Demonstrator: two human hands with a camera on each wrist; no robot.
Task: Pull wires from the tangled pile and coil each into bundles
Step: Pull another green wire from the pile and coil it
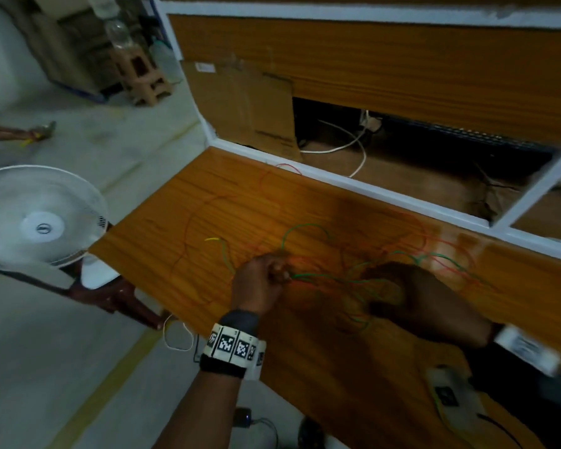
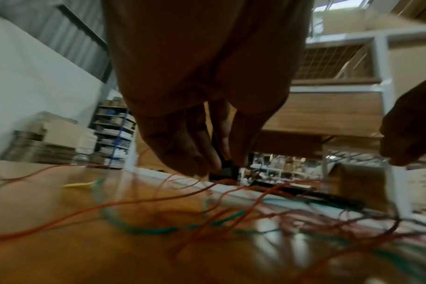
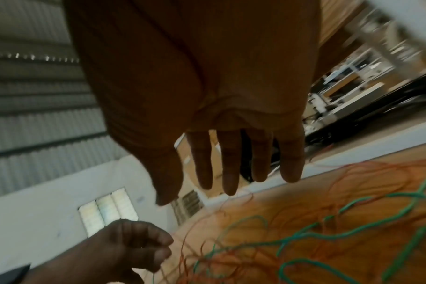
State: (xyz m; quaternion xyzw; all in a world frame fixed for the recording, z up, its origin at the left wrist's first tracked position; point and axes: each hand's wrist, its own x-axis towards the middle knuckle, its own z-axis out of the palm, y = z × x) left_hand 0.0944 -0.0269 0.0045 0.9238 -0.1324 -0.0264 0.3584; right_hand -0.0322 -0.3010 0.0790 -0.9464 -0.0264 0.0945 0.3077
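Observation:
A tangled pile of thin red and green wires (image 1: 402, 264) sprawls over the wooden table (image 1: 191, 215), and it also shows in the wrist views (image 2: 231, 221) (image 3: 304, 230). My left hand (image 1: 282, 272) pinches strands at the pile's left edge, fingertips drawn together (image 2: 219, 170), and appears curled at the bottom left of the right wrist view (image 3: 158, 249). My right hand (image 1: 389, 286) hovers over the middle of the pile, fingers straight and spread, holding nothing (image 3: 187, 194). It is blurred in the head view.
A green wire with a yellow end (image 1: 216, 240) lies left of my left hand. A white fan (image 1: 42, 218) stands off the table's left corner. A white frame rail (image 1: 337, 181) borders the far edge, with cardboard (image 1: 250, 108) behind. A white device (image 1: 450, 396) sits near right.

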